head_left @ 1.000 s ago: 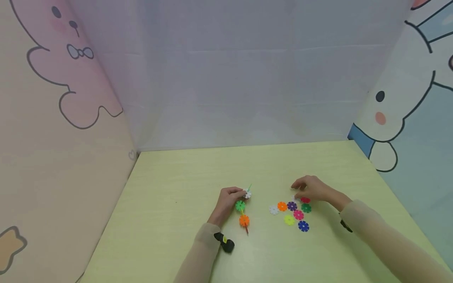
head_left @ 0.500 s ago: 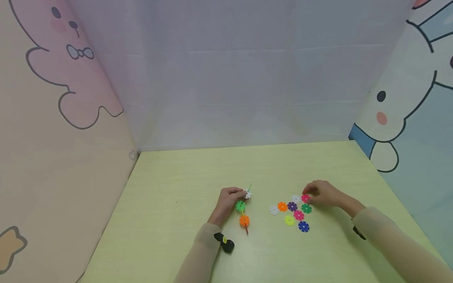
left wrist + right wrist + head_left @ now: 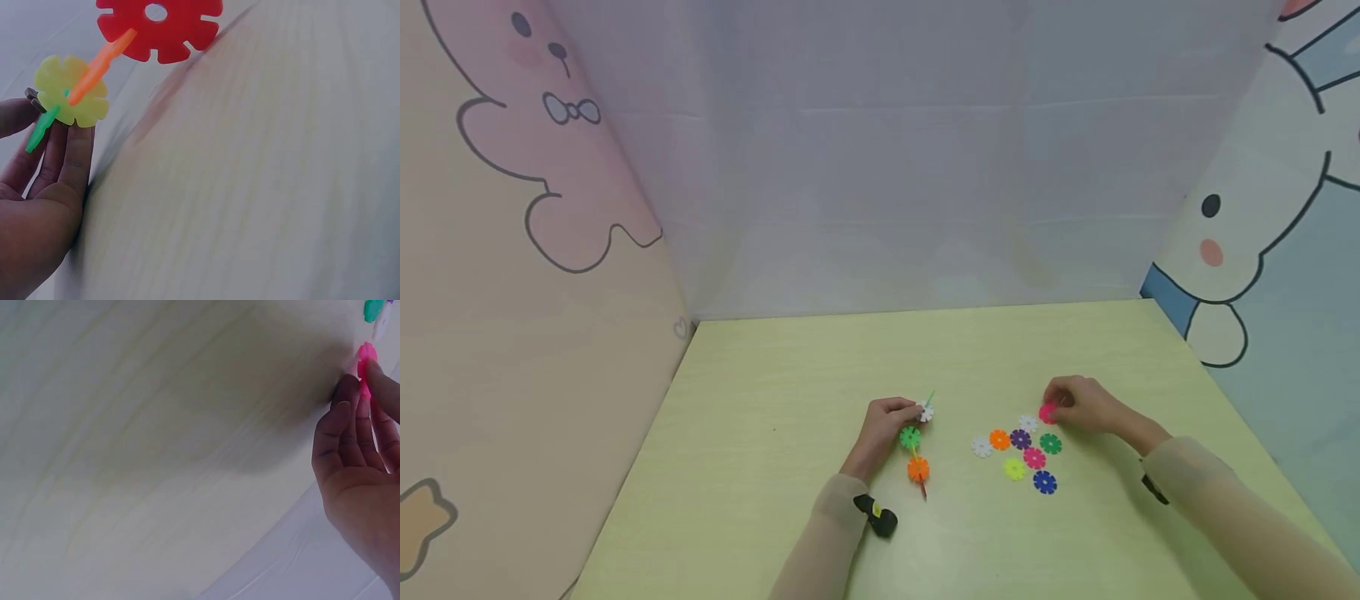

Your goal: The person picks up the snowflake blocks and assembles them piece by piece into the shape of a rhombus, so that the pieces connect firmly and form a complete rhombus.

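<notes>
My left hand (image 3: 880, 429) pinches the end of a chain of notched plastic discs joined by thin sticks. In the head view the chain has a white disc (image 3: 927, 413) at the fingertips, then a green disc (image 3: 910, 437) and an orange disc (image 3: 918, 469) towards me. The left wrist view shows a yellow-looking disc (image 3: 84, 103) by the fingers, an orange stick (image 3: 100, 69) leading from it, and a red-looking disc (image 3: 165, 47). Further right, my right hand (image 3: 1082, 406) pinches a pink disc (image 3: 367, 359) between thumb and fingers, at the far edge of the loose discs.
Several loose discs lie between the hands and by the right one, among them a purple disc (image 3: 1020, 439), a dark green disc (image 3: 1051, 443), a yellow disc (image 3: 1015, 469) and a blue disc (image 3: 1045, 482). A pale curtain (image 3: 865, 167) hangs behind the table (image 3: 760, 375).
My right hand has moved right from the loose white disc to the pink one, taken hold of it and shifted it slightly away from me. The left hand stays put on the chain.
</notes>
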Demonstrator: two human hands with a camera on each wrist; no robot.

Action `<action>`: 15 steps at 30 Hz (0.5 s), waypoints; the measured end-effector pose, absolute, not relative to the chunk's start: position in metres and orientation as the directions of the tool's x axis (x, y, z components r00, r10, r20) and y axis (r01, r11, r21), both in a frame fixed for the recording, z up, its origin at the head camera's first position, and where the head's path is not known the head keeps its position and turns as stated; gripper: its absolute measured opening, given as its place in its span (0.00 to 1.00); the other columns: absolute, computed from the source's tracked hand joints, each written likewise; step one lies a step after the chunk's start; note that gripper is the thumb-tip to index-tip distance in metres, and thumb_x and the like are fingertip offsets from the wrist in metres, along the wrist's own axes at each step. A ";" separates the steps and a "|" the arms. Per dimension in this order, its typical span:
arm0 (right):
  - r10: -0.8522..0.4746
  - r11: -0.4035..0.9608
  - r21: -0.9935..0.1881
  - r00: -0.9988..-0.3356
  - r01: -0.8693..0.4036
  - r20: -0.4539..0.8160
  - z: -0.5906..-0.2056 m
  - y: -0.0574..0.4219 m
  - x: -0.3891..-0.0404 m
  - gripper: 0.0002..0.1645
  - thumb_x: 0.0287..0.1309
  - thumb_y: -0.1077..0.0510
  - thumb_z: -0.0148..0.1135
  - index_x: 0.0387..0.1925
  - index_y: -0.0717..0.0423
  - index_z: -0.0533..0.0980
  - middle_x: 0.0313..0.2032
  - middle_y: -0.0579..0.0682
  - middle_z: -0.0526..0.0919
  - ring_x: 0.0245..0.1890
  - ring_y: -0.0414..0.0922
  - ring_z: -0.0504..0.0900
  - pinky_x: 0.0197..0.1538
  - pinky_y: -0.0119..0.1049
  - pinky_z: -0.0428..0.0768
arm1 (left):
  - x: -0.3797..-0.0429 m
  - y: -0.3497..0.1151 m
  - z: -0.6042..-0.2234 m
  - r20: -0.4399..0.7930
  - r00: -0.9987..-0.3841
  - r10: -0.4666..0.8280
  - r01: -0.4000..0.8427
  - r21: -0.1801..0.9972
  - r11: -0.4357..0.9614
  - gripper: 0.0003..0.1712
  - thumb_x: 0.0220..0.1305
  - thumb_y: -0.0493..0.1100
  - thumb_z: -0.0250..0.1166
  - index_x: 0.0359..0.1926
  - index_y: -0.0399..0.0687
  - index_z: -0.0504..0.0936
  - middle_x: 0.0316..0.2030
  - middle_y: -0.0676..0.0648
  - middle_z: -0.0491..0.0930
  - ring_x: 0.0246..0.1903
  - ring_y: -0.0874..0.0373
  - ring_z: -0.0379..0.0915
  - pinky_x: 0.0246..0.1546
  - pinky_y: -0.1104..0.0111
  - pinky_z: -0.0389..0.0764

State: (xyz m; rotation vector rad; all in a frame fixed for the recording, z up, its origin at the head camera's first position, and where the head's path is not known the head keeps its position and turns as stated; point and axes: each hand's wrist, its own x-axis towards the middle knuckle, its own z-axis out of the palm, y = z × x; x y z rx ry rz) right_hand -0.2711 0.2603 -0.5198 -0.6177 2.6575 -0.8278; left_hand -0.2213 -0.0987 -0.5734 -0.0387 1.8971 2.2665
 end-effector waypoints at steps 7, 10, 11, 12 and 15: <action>-0.422 0.665 -0.701 -0.904 -0.257 -0.070 -0.520 0.241 -0.282 0.13 0.58 0.58 0.67 0.42 0.62 0.80 0.36 0.51 0.81 0.37 0.49 0.78 0.43 0.43 0.78 | -0.220 -0.098 -0.573 -0.146 -0.983 0.110 -0.163 0.973 -0.163 0.09 0.59 0.36 0.67 0.35 0.29 0.84 0.29 0.39 0.83 0.29 0.54 0.80 0.34 0.68 0.79; -0.424 0.599 -0.763 -0.904 -0.245 -0.042 -0.519 0.226 -0.284 0.15 0.58 0.58 0.67 0.43 0.65 0.79 0.37 0.53 0.82 0.36 0.50 0.79 0.41 0.41 0.80 | -0.219 -0.097 -0.572 -0.141 -0.984 0.105 -0.157 0.974 -0.162 0.10 0.59 0.36 0.68 0.35 0.30 0.85 0.30 0.40 0.83 0.29 0.54 0.80 0.34 0.67 0.79; -0.425 0.582 -0.777 -0.905 -0.240 -0.039 -0.519 0.220 -0.284 0.15 0.58 0.58 0.67 0.43 0.65 0.79 0.37 0.54 0.82 0.35 0.50 0.80 0.40 0.41 0.80 | -0.219 -0.097 -0.571 -0.139 -0.985 0.104 -0.155 0.974 -0.163 0.10 0.59 0.36 0.67 0.35 0.30 0.85 0.30 0.40 0.83 0.29 0.54 0.80 0.35 0.67 0.80; -0.427 0.566 -0.790 -0.904 -0.234 -0.038 -0.519 0.215 -0.285 0.15 0.58 0.59 0.67 0.44 0.65 0.79 0.36 0.54 0.82 0.34 0.50 0.80 0.38 0.40 0.80 | -0.219 -0.097 -0.571 -0.139 -0.985 0.104 -0.155 0.974 -0.166 0.09 0.59 0.36 0.67 0.35 0.30 0.84 0.30 0.40 0.83 0.29 0.54 0.80 0.35 0.67 0.80; -0.425 0.543 -0.813 -0.904 -0.210 -0.050 -0.519 0.200 -0.286 0.15 0.58 0.59 0.67 0.44 0.65 0.79 0.36 0.55 0.81 0.33 0.50 0.81 0.36 0.39 0.81 | -0.218 -0.097 -0.571 -0.136 -0.985 0.103 -0.152 0.973 -0.173 0.09 0.59 0.35 0.67 0.35 0.30 0.85 0.29 0.40 0.83 0.28 0.55 0.80 0.35 0.66 0.80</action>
